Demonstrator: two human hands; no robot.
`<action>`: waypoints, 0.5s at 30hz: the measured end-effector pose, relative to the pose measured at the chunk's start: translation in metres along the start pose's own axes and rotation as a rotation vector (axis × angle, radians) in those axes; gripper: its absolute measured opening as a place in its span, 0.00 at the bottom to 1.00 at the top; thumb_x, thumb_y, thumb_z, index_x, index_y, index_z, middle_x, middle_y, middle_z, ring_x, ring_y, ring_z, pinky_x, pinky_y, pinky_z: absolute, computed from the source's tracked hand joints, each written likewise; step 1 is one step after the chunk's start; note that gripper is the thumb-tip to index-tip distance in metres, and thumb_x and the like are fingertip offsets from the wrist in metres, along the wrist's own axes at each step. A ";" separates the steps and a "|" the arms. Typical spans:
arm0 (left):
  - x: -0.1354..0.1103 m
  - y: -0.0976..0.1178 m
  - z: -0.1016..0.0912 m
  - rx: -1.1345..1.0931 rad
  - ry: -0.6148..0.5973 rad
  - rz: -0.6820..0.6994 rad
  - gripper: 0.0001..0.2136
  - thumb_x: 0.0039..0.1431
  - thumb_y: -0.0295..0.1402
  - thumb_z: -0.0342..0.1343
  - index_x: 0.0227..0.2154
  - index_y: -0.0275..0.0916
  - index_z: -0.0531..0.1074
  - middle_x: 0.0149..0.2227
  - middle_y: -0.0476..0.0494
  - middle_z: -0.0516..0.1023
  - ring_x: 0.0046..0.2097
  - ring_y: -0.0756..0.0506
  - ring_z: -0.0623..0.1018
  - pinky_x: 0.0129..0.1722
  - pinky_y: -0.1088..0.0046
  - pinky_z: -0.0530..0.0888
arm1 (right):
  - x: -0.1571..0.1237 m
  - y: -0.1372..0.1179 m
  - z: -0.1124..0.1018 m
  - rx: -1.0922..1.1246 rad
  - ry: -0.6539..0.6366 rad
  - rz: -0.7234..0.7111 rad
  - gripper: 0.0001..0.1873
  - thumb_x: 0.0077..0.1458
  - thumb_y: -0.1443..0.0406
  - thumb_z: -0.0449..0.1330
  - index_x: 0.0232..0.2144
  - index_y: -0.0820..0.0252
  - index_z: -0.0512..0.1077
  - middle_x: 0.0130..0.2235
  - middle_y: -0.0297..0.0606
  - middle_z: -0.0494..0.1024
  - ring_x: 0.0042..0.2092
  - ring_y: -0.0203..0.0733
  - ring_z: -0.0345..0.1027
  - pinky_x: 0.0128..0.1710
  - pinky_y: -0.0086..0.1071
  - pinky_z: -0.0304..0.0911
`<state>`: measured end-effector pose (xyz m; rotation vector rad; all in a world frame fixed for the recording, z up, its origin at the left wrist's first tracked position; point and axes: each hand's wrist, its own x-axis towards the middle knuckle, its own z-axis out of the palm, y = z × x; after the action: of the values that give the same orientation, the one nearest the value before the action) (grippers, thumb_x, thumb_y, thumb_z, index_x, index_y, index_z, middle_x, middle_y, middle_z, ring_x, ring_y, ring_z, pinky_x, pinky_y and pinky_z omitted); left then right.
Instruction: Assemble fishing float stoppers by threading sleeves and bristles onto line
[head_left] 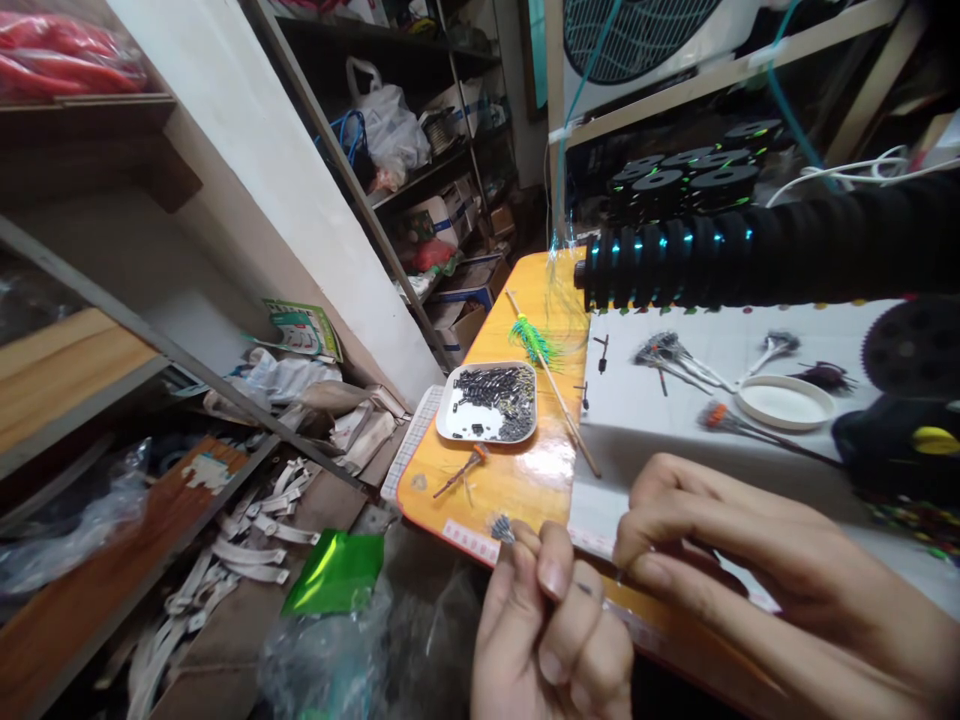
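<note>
My left hand [551, 630] is closed near the front edge of the orange table [517, 480], pinching a small dark metal piece [501, 527] that sticks out past the fingertips. My right hand [757, 570] is beside it, fingers pressed together in a pinch on something thin that I cannot make out. The two hands almost touch. A white tray [489, 402] of small dark metal parts sits farther back on the table.
A thin wooden stick [553, 385] with green fibres lies beside the tray. A white sheet [720, 390] carries feathered pieces and a white lid [784, 402]. A black ribbed roll [750, 258] and spools stand behind. Cluttered shelves and a green foil bag [335, 572] are left.
</note>
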<state>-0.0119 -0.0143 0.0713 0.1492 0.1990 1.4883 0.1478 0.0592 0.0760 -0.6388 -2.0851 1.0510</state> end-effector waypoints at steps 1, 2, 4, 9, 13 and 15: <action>0.000 0.000 0.000 -0.009 0.001 -0.004 0.09 0.66 0.28 0.64 0.29 0.34 0.76 0.20 0.59 0.57 0.20 0.54 0.42 0.20 0.87 0.62 | 0.000 0.000 0.000 0.000 0.007 -0.003 0.08 0.72 0.60 0.56 0.37 0.48 0.72 0.36 0.32 0.73 0.34 0.36 0.69 0.33 0.27 0.65; 0.000 0.000 0.001 -0.019 0.002 -0.009 0.09 0.66 0.28 0.64 0.28 0.34 0.75 0.20 0.59 0.56 0.20 0.54 0.42 0.21 0.87 0.62 | 0.001 -0.001 0.000 -0.001 0.012 -0.006 0.09 0.72 0.60 0.56 0.37 0.49 0.72 0.35 0.32 0.73 0.34 0.36 0.69 0.33 0.27 0.65; 0.000 0.000 0.001 -0.033 0.000 -0.017 0.10 0.66 0.27 0.64 0.28 0.33 0.75 0.20 0.60 0.54 0.20 0.54 0.41 0.21 0.87 0.62 | 0.003 -0.001 0.001 0.000 0.021 -0.010 0.09 0.72 0.60 0.56 0.37 0.49 0.73 0.35 0.32 0.73 0.34 0.37 0.69 0.33 0.27 0.65; 0.001 0.001 0.000 -0.046 -0.018 -0.030 0.10 0.66 0.26 0.64 0.28 0.33 0.74 0.20 0.61 0.53 0.20 0.53 0.41 0.21 0.87 0.62 | 0.008 -0.001 0.004 0.023 0.059 -0.058 0.09 0.71 0.61 0.57 0.36 0.49 0.74 0.34 0.32 0.72 0.33 0.35 0.68 0.31 0.25 0.65; 0.001 -0.001 -0.002 -0.022 -0.024 -0.042 0.10 0.66 0.29 0.64 0.28 0.34 0.73 0.19 0.60 0.55 0.20 0.53 0.41 0.21 0.87 0.61 | 0.007 0.001 0.005 0.054 0.043 -0.124 0.06 0.68 0.64 0.61 0.41 0.45 0.78 0.37 0.30 0.75 0.35 0.32 0.71 0.34 0.22 0.68; 0.002 -0.003 -0.002 -0.023 -0.019 -0.048 0.09 0.66 0.29 0.65 0.29 0.34 0.75 0.18 0.60 0.56 0.20 0.53 0.40 0.21 0.87 0.61 | 0.005 0.003 0.005 0.073 0.042 -0.157 0.07 0.67 0.66 0.63 0.43 0.45 0.79 0.38 0.30 0.76 0.36 0.32 0.73 0.35 0.21 0.70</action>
<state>-0.0090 -0.0129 0.0681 0.1394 0.1692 1.4403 0.1409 0.0622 0.0731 -0.4490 -2.0149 1.0105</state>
